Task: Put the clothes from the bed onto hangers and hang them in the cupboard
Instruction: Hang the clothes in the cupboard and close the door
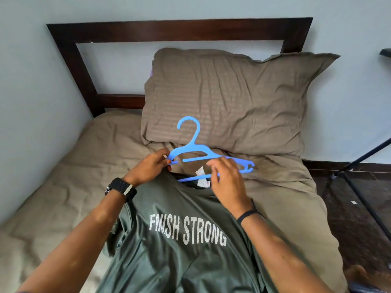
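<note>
**Blue hanger at the collar of the green T-shirt**

Green T-shirt (pixel 179 240) lies face up on the bed (pixel 69 182), collar toward the pillow (pixel 232 98). White print across the chest reads "FINISH STRONG". White labels show inside the neck opening.

Blue plastic hanger (pixel 196 153) sits at the collar, hook pointing up toward the pillow. Its lower bar runs across the neck opening; the left shoulder end is at the collar edge, the right shoulder end lies on the bedsheet past the shirt.

Left hand (pixel 148 168): grip closed narrow, fingers pinching the hanger's left end together with the collar fabric. Black watch on that wrist.

Right hand (pixel 228 180): fingers curled over the hanger's right arm and lower bar near the collar, grip holding the hanger. Thin black band on that wrist.

Pillow leans against a dark wooden headboard (pixel 169 30). Bedding is taupe and rumpled. Dark floor to the right, with black tripod legs (pixel 359 187) standing on it.
</note>
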Available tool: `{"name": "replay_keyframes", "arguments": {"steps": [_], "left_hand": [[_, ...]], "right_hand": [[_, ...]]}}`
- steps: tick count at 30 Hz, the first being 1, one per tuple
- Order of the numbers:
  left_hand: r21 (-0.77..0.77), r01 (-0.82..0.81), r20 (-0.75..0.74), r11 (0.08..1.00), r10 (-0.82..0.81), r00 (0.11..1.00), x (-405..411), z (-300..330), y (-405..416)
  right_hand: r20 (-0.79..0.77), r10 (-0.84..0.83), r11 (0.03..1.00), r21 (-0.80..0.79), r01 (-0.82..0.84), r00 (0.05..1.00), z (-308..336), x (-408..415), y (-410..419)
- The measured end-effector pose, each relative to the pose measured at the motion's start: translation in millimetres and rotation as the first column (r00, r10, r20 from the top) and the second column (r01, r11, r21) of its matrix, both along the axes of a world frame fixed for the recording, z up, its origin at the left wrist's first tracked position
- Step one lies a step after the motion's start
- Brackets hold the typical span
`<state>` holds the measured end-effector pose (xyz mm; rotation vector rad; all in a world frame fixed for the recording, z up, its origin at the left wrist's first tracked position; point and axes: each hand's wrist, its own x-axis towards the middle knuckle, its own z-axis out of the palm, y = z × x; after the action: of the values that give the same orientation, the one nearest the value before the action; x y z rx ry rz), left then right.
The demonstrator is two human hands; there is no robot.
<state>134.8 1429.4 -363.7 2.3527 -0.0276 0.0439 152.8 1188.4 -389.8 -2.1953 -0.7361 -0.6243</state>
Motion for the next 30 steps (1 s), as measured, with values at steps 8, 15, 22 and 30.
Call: {"name": "replay_keyframes", "arguments": {"steps": [8,15,22,30], "left_hand": [[-0.067,-0.035,0.000,0.997,0.036,0.999,-5.9,6.9,-12.3],[0.156,-0.171,0.032,0.973,0.168,0.985,-15.9,15.7,-9.6],[0.164,-0.227,0.073,0.960,0.217,0.973,-28.4,25.7,-20.4],[0.321,-0.140,0.089,0.937,0.117,0.989,-49.4,43.3,-15.1]], "right_hand": [[-0.653,0.213,0.886,-0.185,-0.425,0.727,-28.3,-24.9,32.1],[-0.594,-0.233,0.862,-0.492,-0.119,0.770,-27.9,-10.5,-1.4],[-0.633,-0.366,0.927,-0.317,0.203,0.682,-22.7,1.4,-25.2],[-0.636,-0.294,0.943,-0.070,0.327,0.713,-15.9,19.2,-34.3]]}}
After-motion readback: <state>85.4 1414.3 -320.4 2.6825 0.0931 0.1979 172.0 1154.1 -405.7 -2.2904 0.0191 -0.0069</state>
